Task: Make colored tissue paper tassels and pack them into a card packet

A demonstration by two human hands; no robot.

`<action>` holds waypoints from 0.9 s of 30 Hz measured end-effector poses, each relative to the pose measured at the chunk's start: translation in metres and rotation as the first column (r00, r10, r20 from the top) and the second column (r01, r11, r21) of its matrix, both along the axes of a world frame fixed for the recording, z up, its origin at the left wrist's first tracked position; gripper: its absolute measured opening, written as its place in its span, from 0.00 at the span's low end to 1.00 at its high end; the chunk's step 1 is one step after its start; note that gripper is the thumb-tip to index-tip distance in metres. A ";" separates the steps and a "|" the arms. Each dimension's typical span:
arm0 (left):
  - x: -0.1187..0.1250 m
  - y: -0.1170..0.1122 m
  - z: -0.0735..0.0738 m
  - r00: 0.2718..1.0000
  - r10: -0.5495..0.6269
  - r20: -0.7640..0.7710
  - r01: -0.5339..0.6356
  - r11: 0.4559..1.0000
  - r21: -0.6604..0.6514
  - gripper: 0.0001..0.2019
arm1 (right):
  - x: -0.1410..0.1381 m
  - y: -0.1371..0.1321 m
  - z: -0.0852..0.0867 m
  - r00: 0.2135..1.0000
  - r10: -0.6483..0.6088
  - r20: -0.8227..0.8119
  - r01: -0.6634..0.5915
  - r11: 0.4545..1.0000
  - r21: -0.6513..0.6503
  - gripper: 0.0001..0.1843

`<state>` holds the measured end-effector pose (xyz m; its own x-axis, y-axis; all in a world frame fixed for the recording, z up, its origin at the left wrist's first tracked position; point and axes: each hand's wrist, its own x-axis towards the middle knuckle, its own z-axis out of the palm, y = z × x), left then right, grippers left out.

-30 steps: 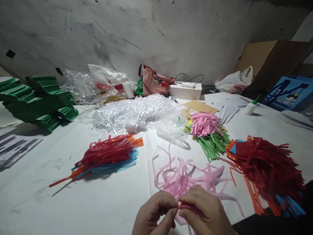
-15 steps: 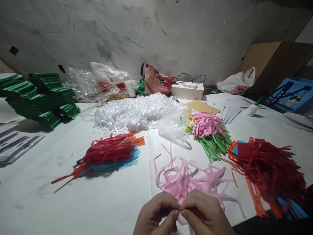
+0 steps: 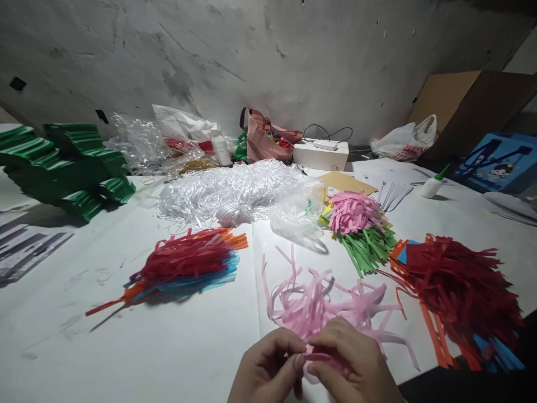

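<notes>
At the bottom centre my left hand [image 3: 267, 370] and my right hand [image 3: 352, 366] meet fingertip to fingertip, both pinched on a narrow pink paper strip [image 3: 315, 356]. The strip leads into a loose heap of pink paper strips [image 3: 319, 305] lying on the white table [image 3: 126, 347] just beyond my fingers. The lower part of the strip is hidden under my right hand.
Bundles of cut paper lie around: red, orange and blue [image 3: 184, 263] at the left, pink over green [image 3: 361, 224] behind, dark red [image 3: 461, 288] at the right. Further back are clear plastic strips [image 3: 226, 193], green folded stacks [image 3: 67, 168], a glue bottle [image 3: 432, 184], a white box [image 3: 321, 154] and bags.
My fingers have shifted slightly on the pink strip, and my hands have stayed together in the same place. The view has swayed a little.
</notes>
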<state>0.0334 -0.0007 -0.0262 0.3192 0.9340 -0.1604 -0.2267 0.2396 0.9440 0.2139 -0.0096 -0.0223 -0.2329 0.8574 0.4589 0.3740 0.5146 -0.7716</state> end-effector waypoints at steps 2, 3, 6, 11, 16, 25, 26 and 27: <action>-0.001 0.002 -0.004 0.999 -0.033 0.022 0.033 0.999 -0.016 0.13 | 0.000 0.000 0.000 0.999 -0.017 0.037 0.013 0.995 0.095 0.03; -0.002 0.002 -0.006 0.999 -0.045 0.028 0.045 0.999 -0.018 0.13 | -0.001 0.000 0.000 0.999 -0.013 0.046 0.008 0.993 0.115 0.05; -0.002 0.000 -0.012 0.999 -0.036 0.028 0.036 0.999 -0.010 0.12 | -0.002 -0.002 0.000 0.999 -0.002 0.044 -0.001 0.996 0.088 0.08; -0.007 0.001 -0.015 0.997 -0.072 0.032 0.072 0.997 0.016 0.12 | -0.003 -0.002 -0.008 0.999 0.038 -0.026 -0.040 0.997 -0.070 0.08; -0.011 0.000 -0.002 0.993 0.031 -0.117 -0.016 0.992 0.124 0.10 | -0.002 -0.002 -0.016 0.996 -0.013 -0.087 0.002 0.992 -0.125 0.09; -0.015 0.007 0.006 0.866 0.019 -0.500 0.195 0.908 0.371 0.07 | -0.003 0.000 -0.009 0.999 -0.016 0.035 0.009 0.980 0.199 0.07; -0.016 0.008 0.006 0.863 0.000 -0.505 0.206 0.913 0.351 0.06 | -0.003 0.001 -0.009 0.999 -0.017 0.031 0.009 0.975 0.222 0.07; -0.016 0.009 0.007 0.863 -0.018 -0.505 0.212 0.919 0.331 0.06 | -0.003 0.001 -0.008 0.999 -0.012 0.032 0.004 0.972 0.233 0.07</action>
